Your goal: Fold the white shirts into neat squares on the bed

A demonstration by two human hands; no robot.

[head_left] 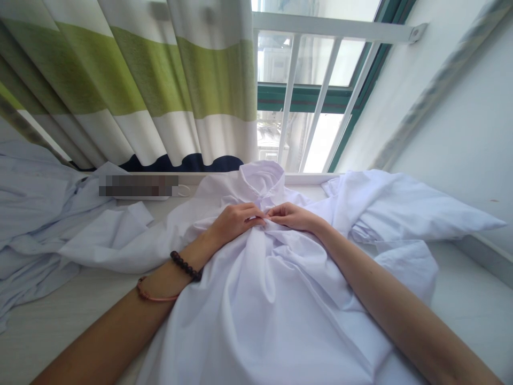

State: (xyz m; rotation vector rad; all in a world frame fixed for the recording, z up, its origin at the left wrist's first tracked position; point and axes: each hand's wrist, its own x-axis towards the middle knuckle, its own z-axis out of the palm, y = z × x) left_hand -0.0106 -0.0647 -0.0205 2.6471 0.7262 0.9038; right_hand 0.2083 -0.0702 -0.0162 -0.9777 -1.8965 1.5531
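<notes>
A white shirt lies spread on a pale table, its collar pointing toward the window. My left hand and my right hand meet just below the collar, fingers curled and pinching the shirt's front placket between them. On my left wrist sit a dark bead bracelet and a thin pink cord. The shirt's sleeves spread out to both sides.
A heap of light blue cloth lies at the left. A striped green, white and navy curtain hangs behind, beside a barred window. A white wall closes the right side.
</notes>
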